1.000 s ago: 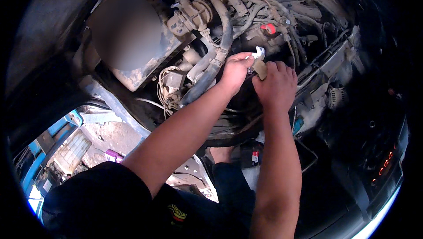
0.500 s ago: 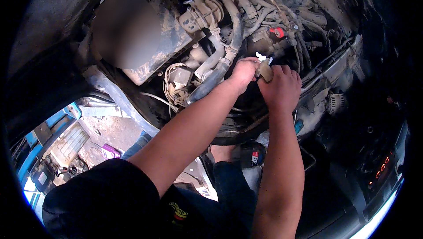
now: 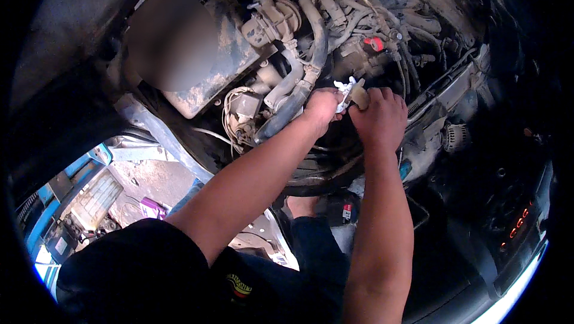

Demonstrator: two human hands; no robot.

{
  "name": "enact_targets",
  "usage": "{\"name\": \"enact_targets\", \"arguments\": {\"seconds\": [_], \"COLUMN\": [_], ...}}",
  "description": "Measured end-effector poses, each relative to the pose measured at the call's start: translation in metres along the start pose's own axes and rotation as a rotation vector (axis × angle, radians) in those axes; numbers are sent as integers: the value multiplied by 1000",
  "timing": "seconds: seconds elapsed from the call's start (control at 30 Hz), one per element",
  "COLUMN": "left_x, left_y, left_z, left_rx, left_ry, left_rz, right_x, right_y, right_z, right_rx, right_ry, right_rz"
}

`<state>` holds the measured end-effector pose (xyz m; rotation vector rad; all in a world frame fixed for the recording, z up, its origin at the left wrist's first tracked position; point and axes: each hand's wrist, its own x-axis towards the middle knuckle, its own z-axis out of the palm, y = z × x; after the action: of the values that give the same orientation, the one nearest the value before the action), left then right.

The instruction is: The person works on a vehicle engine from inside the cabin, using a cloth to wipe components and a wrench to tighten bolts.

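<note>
My left hand (image 3: 321, 109) is closed on a small white object (image 3: 344, 91) with an irregular shape, perhaps paper or plastic; I cannot tell which. Pressed against it, my right hand (image 3: 379, 118) grips a flat tan piece (image 3: 359, 94) between thumb and curled fingers. Both hands work over a dark gap in a dusty engine bay. A thick hose (image 3: 310, 76) runs just left of them, and a red part (image 3: 373, 43) sits above them. A bundle of thin wires (image 3: 230, 118) lies further left.
A dusty housing (image 3: 227, 43), partly blurred, fills the upper left. A metal rail (image 3: 451, 91) runs along the right. At lower left are blue frame parts (image 3: 42, 219), a pale container (image 3: 92, 198) and a purple box (image 3: 152, 208). A bare foot (image 3: 302, 205) shows below the engine.
My left hand has moved slightly down, and more of the white object shows between my fingers. My right hand has shifted a little right and down in view, still on the tan piece.
</note>
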<state>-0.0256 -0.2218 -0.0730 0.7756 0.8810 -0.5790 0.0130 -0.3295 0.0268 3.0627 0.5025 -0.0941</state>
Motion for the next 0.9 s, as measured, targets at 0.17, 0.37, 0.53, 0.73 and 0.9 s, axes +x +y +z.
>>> {"name": "enact_targets", "arguments": {"seconds": [0.17,0.37,0.53,0.73,0.9], "left_x": [-15,-71,-114,-151,-179], "left_y": [-5,-15,8,29,54], "left_z": [1,9,-7,-14,4], "left_rx": [-55,-482,-491,-148,-47], "left_ry": [110,130,-183,-299,-207], "left_rz": [144,156,85,182,154], "right_x": [-1,-2,-3,-11,-10], "right_y": [2,2,1,5,-5], "right_z": [1,-1,-2,-2,9], "right_rx": [42,40,62,159,93], "right_ry": [53,18,29,-54,-175], "right_rz": [6,15,-4,112,117]}}
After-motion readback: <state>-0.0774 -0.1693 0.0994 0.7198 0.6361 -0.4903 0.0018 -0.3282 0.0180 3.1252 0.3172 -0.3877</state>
